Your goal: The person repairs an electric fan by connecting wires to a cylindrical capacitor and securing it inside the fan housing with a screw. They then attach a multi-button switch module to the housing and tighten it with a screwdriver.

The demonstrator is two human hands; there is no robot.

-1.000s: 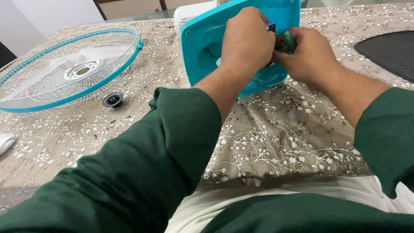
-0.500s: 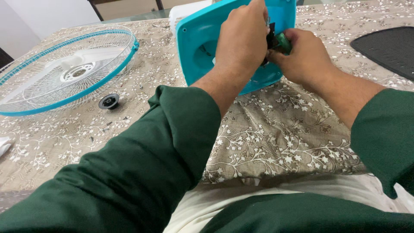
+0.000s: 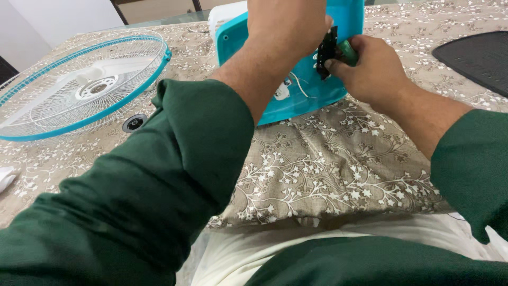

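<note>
Right hand (image 3: 373, 71) grip closed on green-handled tool (image 3: 346, 52), left hand (image 3: 288, 24) grip clasping turquoise fan housing (image 3: 307, 98)

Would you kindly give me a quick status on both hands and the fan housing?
Left hand gripping teal fan housing. Right hand holding black part against it. Fan grille off to the left, clear.

At the upper left of my frame I see a round wire fan grille (image 3: 79, 85) with a teal rim, lying flat on the floral tablecloth (image 3: 338, 175). Just below its right edge sits a small black round cap (image 3: 134, 123). A dark mat (image 3: 476, 55) lies at the upper right, and something white (image 3: 6, 177) shows at the left edge.
</note>
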